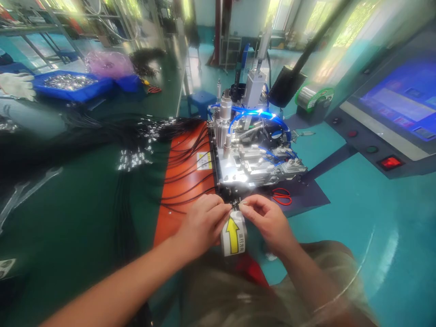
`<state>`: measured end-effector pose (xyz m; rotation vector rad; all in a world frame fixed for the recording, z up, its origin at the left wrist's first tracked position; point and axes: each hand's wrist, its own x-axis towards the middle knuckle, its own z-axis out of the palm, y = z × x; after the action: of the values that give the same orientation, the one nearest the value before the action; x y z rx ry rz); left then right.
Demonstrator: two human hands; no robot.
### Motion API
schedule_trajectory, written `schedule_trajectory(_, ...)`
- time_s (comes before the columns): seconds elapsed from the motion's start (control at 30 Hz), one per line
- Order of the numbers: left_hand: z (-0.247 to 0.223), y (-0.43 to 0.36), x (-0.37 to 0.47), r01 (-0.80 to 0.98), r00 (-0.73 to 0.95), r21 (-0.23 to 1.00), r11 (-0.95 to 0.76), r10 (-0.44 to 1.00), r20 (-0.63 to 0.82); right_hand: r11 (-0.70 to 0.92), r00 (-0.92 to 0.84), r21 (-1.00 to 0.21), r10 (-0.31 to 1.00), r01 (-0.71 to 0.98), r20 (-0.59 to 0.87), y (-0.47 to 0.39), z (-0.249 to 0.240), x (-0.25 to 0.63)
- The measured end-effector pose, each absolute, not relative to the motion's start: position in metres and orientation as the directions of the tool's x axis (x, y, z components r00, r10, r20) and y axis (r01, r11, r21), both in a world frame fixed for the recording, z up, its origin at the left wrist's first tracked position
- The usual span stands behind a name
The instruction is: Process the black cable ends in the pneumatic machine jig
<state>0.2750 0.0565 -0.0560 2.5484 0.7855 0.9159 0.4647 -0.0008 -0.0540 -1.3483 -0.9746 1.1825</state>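
Observation:
My left hand (206, 220) is closed in a pinch at the front of the metal machine (252, 159), left of a small dark fixture (235, 204). Opposite it, my right hand (267, 220) pinches at the fixture's right side. What either set of fingertips holds is too small to make out. Just below them is a white label with a yellow arrow (233, 236). Black cables (185, 197) run over the orange plate (170, 227) toward the machine, beside my left hand.
Red-handled scissors (282, 196) lie right of my right hand. A control panel (391, 113) stands at the right, near a solder spool (314, 97). Bundled cables with metal ends (132, 159), wrenches (27, 190) and a blue tray (70, 86) occupy the left.

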Motion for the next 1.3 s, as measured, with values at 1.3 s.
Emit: schedule_trajectory(1.3, -0.06, 0.064, 0.274, 0.567, 0.647, 0.333, -0.754, 0.657, 0.388, -0.111, 0.147, -0.946, 0.987, 0.306, -0.068, 0.021, -0.076, 0.47)
